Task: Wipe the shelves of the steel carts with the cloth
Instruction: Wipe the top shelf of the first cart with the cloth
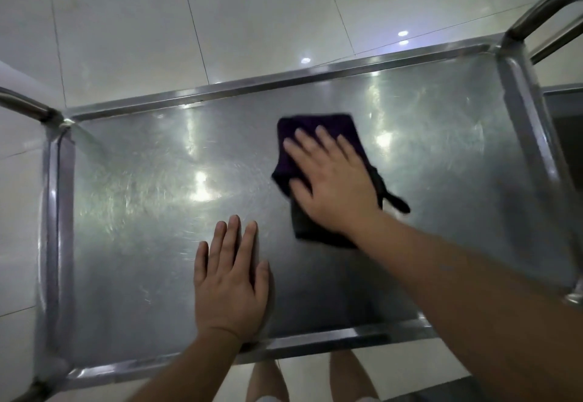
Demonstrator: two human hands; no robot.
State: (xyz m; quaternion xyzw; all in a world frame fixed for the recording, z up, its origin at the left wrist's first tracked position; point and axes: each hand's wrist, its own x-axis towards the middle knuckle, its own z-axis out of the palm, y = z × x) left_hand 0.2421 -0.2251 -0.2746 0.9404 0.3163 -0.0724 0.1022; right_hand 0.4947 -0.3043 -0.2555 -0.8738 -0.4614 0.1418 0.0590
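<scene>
- Here, in the head view, the right hand lies flat on the dark purple cloth, fingers straight and spread, pressing it down on the top shelf of the steel cart; nothing is grasped.
- The cloth sits a little toward 1 o'clock from the shelf's centre, apart from the raised rim on every side, with a small loop or tag sticking out at its 4 o'clock corner.
- The left hand rests flat on the bare steel at about 6 o'clock, near the front rim, fingers straight and together, holding nothing; I judge that it steadies the cart.
- The cart's handle rises at 2 o'clock; a pale tiled floor lies around.
- Risk, as I judge: because the cloth is only pressed and not gripped, it may bunch or slip from under the palm on a fast stroke, and the corners at 8 and 10 o'clock may be missed.
- If the left hand lifts, the cart may roll away.
</scene>
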